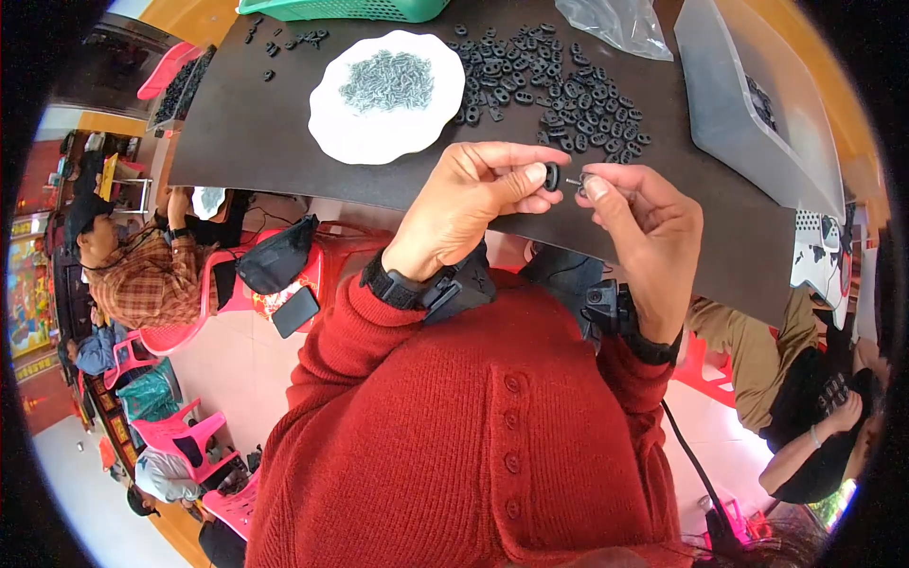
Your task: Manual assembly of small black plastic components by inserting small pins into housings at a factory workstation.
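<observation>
A small black plastic piece (551, 176) sits just above the centre of the frame, pinched between the thumb and forefinger of the person's left hand (471, 204). Just beside it, the right hand (639, 222) closes its fingertips on a small metal screw (577, 180), whose tip points at the black piece; the two appear close but not yet joined. Both hands hover over the near edge of a dark desk (256, 142).

Judging by the scene, much of the work seems left: a large loose pile of black pieces (559, 80) lies on the desk right behind the hands, and a white scalloped plate (331, 128) in the upper centre holds a heap of grey screws (386, 81). A translucent plastic bin (729, 104) at the upper right holds some dark pieces; whether these are finished cannot be told.

A green basket (346, 8) and a clear plastic bag (615, 24) lie along the top edge. Nothing stands between the hands and the piles. The person wears a red knitted cardigan (473, 445) and black wrist straps. Other people sit on pink plastic chairs (189, 445) at the left and lower right.
</observation>
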{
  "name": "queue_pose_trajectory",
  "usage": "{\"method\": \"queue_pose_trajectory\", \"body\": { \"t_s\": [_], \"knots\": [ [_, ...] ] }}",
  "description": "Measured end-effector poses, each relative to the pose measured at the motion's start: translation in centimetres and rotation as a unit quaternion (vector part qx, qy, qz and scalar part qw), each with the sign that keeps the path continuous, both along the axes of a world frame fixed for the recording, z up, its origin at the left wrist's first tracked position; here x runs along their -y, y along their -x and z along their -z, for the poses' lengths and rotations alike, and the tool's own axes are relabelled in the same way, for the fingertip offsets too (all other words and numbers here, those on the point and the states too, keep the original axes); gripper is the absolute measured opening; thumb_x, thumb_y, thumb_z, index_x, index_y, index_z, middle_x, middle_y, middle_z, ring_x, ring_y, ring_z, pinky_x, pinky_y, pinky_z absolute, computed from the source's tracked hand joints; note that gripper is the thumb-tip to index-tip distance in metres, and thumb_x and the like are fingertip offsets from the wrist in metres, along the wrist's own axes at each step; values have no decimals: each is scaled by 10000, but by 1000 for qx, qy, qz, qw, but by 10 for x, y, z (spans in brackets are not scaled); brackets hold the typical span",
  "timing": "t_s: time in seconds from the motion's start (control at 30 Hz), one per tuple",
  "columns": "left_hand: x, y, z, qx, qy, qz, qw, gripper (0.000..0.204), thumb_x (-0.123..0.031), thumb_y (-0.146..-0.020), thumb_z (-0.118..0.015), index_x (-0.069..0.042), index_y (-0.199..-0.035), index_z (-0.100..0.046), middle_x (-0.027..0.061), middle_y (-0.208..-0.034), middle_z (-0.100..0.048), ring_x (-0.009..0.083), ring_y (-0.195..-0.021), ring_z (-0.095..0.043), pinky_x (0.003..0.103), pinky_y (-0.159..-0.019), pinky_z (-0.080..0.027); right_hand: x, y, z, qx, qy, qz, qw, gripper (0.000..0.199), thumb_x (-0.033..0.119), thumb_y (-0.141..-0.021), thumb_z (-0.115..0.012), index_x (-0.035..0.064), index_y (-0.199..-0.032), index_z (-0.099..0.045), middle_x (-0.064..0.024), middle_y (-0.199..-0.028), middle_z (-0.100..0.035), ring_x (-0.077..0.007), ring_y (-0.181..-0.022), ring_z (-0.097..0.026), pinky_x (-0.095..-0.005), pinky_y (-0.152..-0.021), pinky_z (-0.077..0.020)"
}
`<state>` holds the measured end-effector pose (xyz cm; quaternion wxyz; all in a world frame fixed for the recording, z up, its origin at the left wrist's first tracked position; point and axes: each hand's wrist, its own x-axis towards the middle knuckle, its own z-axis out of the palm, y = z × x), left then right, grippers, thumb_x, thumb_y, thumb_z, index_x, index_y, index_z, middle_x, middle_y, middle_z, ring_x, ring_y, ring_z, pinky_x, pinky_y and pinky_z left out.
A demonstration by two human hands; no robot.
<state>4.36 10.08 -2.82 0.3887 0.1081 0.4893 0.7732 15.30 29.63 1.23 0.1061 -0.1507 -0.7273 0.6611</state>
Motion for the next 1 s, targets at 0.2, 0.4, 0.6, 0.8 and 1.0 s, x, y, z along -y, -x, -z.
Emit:
{"method": "queue_pose_trajectory", "body": {
  "t_s": [0.2,0.4,0.6,0.8,1.0],
  "knots": [
    [1,0,3,91,-48,44,994,315,-81,-1121,-684,33,-1409,-739,108,-1180,-816,144,-1017,-775,293,-942,-652,4,-4,-12,-7,-4,4,1000,161,53,-1041,-784,-43,-1166,-813,-31,-987,-806,-80,-901,-733,-235,-796,-559],
    [1,1,4,117,-68,68,988,329,-87,-1115,-694,32,-1419,-732,109,-1174,-817,150,-1021,-778,294,-938,-656,6,-5,-13,-12,-13,9,1000,152,54,-1020,-804,-37,-1139,-830,-3,-941,-793,-43,-846,-677,-223,-771,-545],
    [1,0,3,96,-52,54,993,310,-82,-1120,-684,29,-1403,-744,112,-1179,-818,152,-1007,-785,293,-937,-659,6,-6,-11,-8,-33,11,999,135,56,-1015,-814,-31,-1118,-833,5,-899,-781,-32,-814,-657,-219,-734,-527],
    [1,-4,4,48,-5,25,999,294,-86,-1123,-682,23,-1386,-756,104,-1200,-818,142,-1016,-782,288,-943,-654,10,-7,-9,-10,-40,35,999,114,53,-1010,-820,-35,-1081,-826,12,-867,-765,-26,-782,-634,-217,-709,-514],
    [3,-5,2,25,-8,27,999,302,-106,-1106,-720,15,-1380,-763,98,-1215,-821,137,-1008,-789,291,-944,-654,11,-8,-8,-8,-34,41,999,110,47,-1014,-811,-36,-1085,-823,15,-868,-761,-23,-780,-626,-219,-706,-512]
  ]
}}
